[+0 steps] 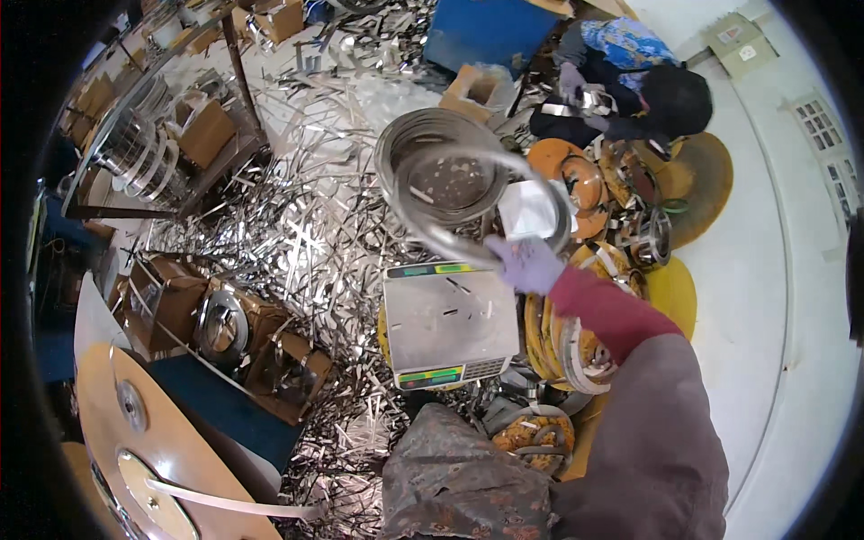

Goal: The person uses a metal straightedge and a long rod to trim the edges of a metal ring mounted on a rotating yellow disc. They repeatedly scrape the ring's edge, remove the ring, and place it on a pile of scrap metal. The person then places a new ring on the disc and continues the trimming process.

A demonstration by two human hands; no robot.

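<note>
My right hand point(526, 265), in a pale purple glove, grips the near edge of a large metal ring point(448, 244). The ring is tilted and blurred by motion. It hangs above a floor scale point(450, 315) and partly over a round stack of metal hoops point(392, 142). A few small dark scraps lie on the scale's flat plate. A white sheet point(526, 212) shows through the ring, beside the stack. My left hand is not in view. A patterned dark cloth point(459, 477) covers my lap at the lower edge.
Shiny metal strips point(306, 216) litter the floor on the left. Coils and yellow discs point(679, 288) crowd the right, by a white wall. Another person point(621, 90) at the upper right handles a metal piece. Cardboard boxes point(166, 297) and a machine point(171, 441) stand at the left.
</note>
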